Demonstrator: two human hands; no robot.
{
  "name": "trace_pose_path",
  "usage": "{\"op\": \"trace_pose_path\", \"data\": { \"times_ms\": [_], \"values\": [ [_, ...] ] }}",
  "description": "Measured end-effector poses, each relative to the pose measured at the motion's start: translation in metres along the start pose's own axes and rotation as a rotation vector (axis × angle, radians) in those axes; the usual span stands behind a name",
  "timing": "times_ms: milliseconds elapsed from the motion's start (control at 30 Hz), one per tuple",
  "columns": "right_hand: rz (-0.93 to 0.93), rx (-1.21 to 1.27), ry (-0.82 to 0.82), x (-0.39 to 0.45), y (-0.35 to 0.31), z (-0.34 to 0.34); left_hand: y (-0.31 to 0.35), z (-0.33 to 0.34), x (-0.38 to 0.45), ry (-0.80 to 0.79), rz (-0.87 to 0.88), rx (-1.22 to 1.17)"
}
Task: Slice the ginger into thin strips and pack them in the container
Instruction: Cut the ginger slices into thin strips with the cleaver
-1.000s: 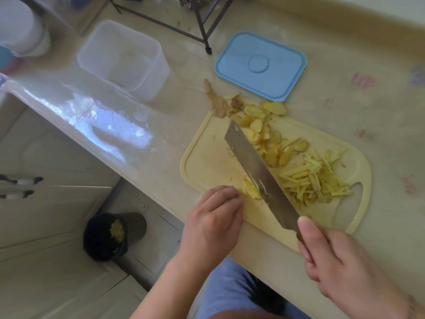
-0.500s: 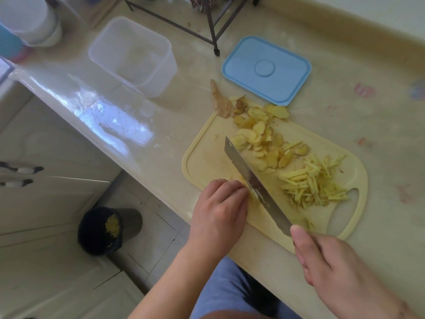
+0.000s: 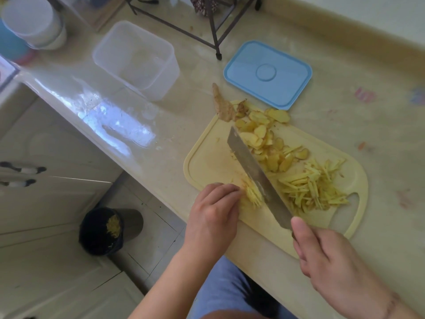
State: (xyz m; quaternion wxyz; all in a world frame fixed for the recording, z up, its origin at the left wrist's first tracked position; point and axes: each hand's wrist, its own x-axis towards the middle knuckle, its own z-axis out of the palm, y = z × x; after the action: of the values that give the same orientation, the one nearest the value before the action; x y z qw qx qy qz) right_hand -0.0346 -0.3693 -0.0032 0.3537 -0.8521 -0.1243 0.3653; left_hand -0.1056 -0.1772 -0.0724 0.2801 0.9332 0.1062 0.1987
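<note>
We see a pale yellow cutting board (image 3: pixel 207 162) lying on the bench (image 3: pixel 345 125), its near edge close to the bench's front edge. The left hand (image 3: pixel 213 215) rests on the board with its fingers curled down onto a small stack of ginger slices (image 3: pixel 253 194); the fingertips are hidden under the knuckles, so we cannot tell how much of the stack they cover. The right hand (image 3: pixel 326 259) grips the knife (image 3: pixel 257 176), fingers closed round a handle that the hand hides entirely; the thumb lies along the blade's heel. The blade stands on the board just right of the held stack, touching it. Whether the edge is through the ginger is not clear.

Right of the blade lies a pile of cut strips (image 3: pixel 312 187), near the board's handle slot. Behind it, uncut round slices (image 3: pixel 259 134) spread toward the far edge; the blade covers some of them. A piece of ginger peel (image 3: pixel 223 104) lies half on the bench at the board's far corner.

The clear container (image 3: pixel 138 61) stands open on the bench, well apart from the board to the left rear. Its blue lid (image 3: pixel 268 74) lies flat beside the board's far edge. A black metal stand (image 3: pixel 216 38) is cut off at the top of the view. White bowls (image 3: pixel 34 21) are partly cut off at the upper left. A dark bin (image 3: pixel 103 231) stands on the floor below, holding yellow scraps.
</note>
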Motion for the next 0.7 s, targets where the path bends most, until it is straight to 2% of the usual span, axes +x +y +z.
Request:
{"op": "trace_pose_path", "data": {
  "times_ms": [167,400,700],
  "values": [
    [0.011,-0.033,-0.041,-0.013,-0.001,-0.002,-0.001,-0.003,-0.006,0.069,-0.056,0.059],
    [0.039,-0.082,-0.072,-0.013,0.001,0.012,0.002,0.000,-0.006,0.039,-0.056,0.108],
    [-0.055,-0.080,-0.036,-0.003,-0.004,0.022,0.005,-0.001,-0.005,0.022,-0.055,0.147]
  ]
}}
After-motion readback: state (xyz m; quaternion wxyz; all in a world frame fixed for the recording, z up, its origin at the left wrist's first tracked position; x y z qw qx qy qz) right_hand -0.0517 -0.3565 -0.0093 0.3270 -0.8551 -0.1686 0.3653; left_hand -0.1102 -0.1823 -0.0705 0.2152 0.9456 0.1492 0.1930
